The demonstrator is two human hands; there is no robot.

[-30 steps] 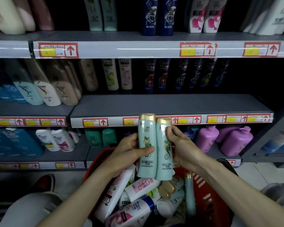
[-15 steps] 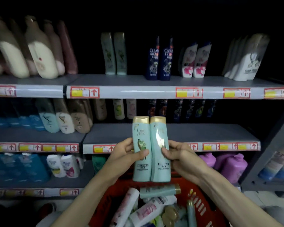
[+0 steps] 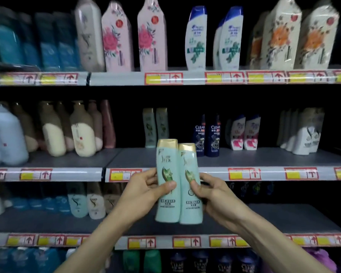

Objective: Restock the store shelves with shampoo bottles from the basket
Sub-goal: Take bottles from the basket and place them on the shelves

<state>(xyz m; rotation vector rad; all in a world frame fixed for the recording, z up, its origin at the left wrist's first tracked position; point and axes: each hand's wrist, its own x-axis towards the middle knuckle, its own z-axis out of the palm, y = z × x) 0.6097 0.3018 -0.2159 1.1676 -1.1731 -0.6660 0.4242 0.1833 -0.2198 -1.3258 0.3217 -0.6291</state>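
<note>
Two tall mint-green plastic shampoo bottles with gold caps are held upright and side by side, touching: left bottle (image 3: 167, 186) in the left hand (image 3: 146, 192), right bottle (image 3: 190, 188) in the right hand (image 3: 211, 194). Each grip is closed around its bottle's mid-body, thumbs in front. Long axes vertical, caps up. Directly above and beyond the grips, at the back of the grey middle shelf (image 3: 244, 156), stand two matching pale-green bottles (image 3: 156, 127), blurred, so probably the same product. The slot in front of them is bare; both hands look equally near.
</note>
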